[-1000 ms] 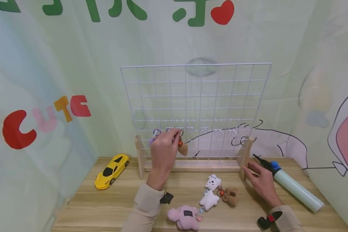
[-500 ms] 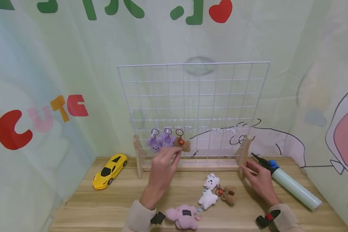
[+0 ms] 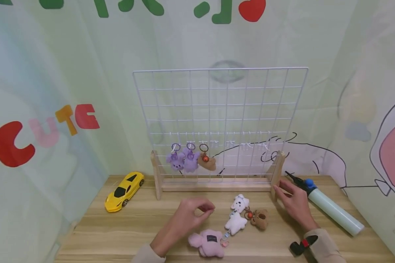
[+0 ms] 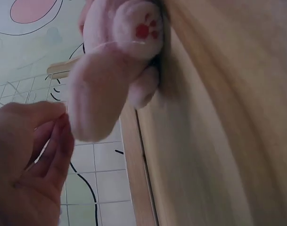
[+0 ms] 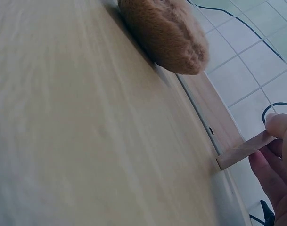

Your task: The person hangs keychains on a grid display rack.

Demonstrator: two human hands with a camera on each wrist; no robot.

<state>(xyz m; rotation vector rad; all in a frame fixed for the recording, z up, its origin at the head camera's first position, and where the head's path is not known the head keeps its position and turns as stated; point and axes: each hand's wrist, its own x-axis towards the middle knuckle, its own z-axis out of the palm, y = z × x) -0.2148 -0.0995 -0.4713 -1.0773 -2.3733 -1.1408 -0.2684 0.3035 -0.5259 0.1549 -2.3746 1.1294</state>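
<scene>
My left hand (image 3: 189,217) hovers over the table with its fingers loosely bent and nothing held, just above a pink plush keychain (image 3: 211,243). The left wrist view shows the fingertips near that pink plush (image 4: 98,96). With thumb and fingers my right hand (image 3: 295,202) pinches the right wooden leg (image 5: 242,151) of the grid stand. Two purple plush keychains (image 3: 190,161) and a brown one (image 3: 206,162) hang by rings from hooks on the white wire grid (image 3: 227,106). A white plush keychain (image 3: 236,223) and a brown bear keychain (image 3: 260,219) lie on the table.
A yellow toy car (image 3: 125,191) stands at the left of the wooden table (image 3: 118,237). On the right, beyond the right hand, lies a pale green cylinder (image 3: 335,212) with a black nozzle and blue knob. More white hooks (image 3: 247,145) line the grid's right part.
My left hand has let go of the brown keychain on the grid and come down toward the pink plush. My right hand has stayed on the stand's leg.
</scene>
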